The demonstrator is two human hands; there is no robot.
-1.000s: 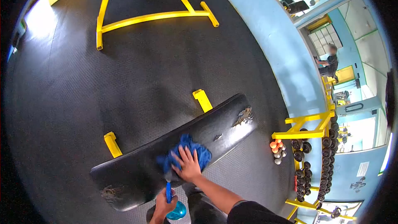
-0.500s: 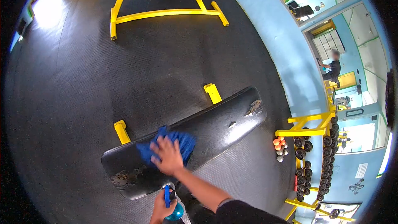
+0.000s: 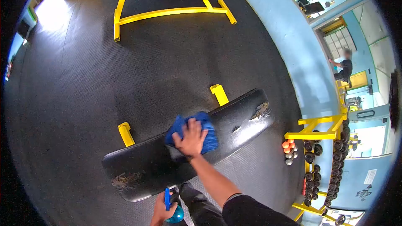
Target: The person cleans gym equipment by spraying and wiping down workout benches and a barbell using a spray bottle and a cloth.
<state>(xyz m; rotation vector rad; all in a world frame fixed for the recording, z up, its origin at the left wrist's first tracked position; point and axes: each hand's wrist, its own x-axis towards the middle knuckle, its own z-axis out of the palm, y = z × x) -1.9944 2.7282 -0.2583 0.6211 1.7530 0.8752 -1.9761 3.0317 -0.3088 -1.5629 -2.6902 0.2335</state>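
Observation:
A blue cloth [image 3: 211, 136] lies on the black padded bench [image 3: 155, 175], under my right hand [image 3: 192, 138]. That hand presses flat on it with the fingers spread. In my left hand [image 3: 161, 209], close to my body at the near edge of the bench, is a spray bottle [image 3: 177, 214] with a blue trigger and a teal body. The fingers are wrapped around its neck. The bench's covering is torn near both ends, showing brownish padding.
Yellow bench feet [image 3: 220, 95] stick out beyond the far side. A yellow frame [image 3: 171, 13] stands farther off on the black rubber floor [image 3: 83, 83]. To the right are a dumbbell rack [image 3: 312, 135], small orange and grey dumbbells [image 3: 289, 150] and a mirrored wall reflecting a person.
My right hand has slid the cloth to the right and farther away along the bench. My left hand stays almost in place with the spray bottle.

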